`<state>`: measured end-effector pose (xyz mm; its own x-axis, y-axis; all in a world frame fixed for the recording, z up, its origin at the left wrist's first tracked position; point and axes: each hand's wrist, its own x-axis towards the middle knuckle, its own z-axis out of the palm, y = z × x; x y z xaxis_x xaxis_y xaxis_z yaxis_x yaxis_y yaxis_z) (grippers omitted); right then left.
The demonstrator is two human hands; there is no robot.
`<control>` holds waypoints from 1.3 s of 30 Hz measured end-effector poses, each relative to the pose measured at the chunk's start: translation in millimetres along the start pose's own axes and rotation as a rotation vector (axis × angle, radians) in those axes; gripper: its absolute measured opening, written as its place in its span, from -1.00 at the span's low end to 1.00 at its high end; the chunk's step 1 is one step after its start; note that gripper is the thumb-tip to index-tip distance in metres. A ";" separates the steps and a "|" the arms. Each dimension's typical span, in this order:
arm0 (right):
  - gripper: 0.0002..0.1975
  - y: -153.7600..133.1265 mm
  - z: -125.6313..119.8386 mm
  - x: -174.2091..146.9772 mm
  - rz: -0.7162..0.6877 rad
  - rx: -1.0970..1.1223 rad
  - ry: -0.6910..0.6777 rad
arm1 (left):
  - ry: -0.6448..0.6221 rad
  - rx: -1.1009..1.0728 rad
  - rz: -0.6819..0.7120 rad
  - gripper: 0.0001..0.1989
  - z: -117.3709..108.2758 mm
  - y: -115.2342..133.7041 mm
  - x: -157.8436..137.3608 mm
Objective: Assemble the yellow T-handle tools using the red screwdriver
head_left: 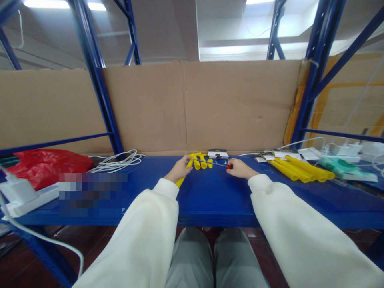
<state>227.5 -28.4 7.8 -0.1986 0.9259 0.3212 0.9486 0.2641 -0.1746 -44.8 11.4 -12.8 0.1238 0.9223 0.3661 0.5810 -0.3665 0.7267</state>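
My left hand [179,169] is closed around a yellow tube [180,182], whose lower end sticks out below the palm. In my right hand [240,169] is a screwdriver [229,166] with a red handle. Its thin metal shaft points left, and the tip meets the upper end of the yellow tube near my left fingers. Whether the tip is inside or only against it I cannot tell. Just behind the shaft, several yellow tubular pieces [203,163] lie on the blue table [219,196]. A black-and-white card packet [218,153] rests behind them.
More yellow tubes [295,170] lie at the right, beside card packets [285,153] and a green-and-white item [345,168]. At the left are a coiled white cable [120,162], a red plastic bag [54,166] and a white power strip [33,202]. A cardboard panel [225,108] closes the back.
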 end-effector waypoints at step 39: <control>-0.82 -5.2 -2.0 -2.9 0.149 -0.071 0.057 | 0.004 0.005 0.011 -0.62 -1.6 5.8 -3.9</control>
<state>223.6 -33.0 9.7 -0.0422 0.9359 0.3497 0.9819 0.1035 -0.1584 -43.2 5.5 -9.1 0.1269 0.9175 0.3770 0.5836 -0.3764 0.7196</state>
